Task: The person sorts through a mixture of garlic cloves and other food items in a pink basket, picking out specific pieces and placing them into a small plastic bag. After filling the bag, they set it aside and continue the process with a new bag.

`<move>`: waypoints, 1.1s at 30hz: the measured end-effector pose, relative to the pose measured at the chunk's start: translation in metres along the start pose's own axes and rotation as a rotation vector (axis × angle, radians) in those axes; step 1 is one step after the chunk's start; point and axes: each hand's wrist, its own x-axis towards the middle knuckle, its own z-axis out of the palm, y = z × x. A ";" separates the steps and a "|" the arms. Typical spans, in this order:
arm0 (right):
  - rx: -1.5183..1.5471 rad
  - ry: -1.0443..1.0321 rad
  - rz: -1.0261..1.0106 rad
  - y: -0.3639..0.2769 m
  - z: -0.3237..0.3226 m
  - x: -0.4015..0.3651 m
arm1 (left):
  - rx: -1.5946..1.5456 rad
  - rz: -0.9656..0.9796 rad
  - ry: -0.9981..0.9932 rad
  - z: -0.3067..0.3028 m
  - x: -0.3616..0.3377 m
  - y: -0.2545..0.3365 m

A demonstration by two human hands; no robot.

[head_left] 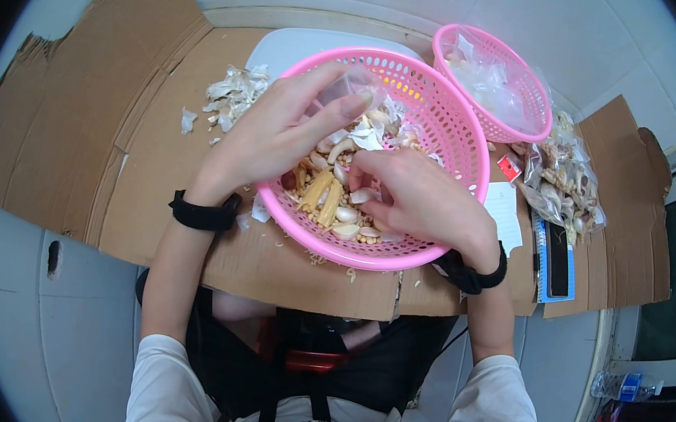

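A large pink plastic basket (476,151) stands in front of me, holding garlic cloves (344,230), papery garlic skins, small pale bits and two yellowish, ridged sticks (323,197). My left hand (281,127) is over the basket's left side, its fingers and thumb closed round a clear plastic piece (355,86); whether that is a small box or a bag is hard to say. Down among the cloves, my right hand (431,192) pinches a whitish garlic clove (363,195) between thumb and fingers. Its fingertips are partly hidden.
A smaller pink basket (547,122) with clear plastic bags stands behind to the right. Near it lie a bag of garlic (568,177), a paper sheet (504,216) and a phone (557,259) on a notebook. Garlic skins (235,95) are heaped left on the cardboard (163,151).
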 end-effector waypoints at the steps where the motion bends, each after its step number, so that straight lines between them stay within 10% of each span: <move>1: 0.000 -0.001 -0.001 0.001 0.001 0.000 | -0.008 0.003 0.002 0.001 0.000 0.000; 33: 0.269 0.276 -0.134 -0.004 -0.003 0.003 | -0.001 -0.043 -0.019 -0.002 -0.001 0.004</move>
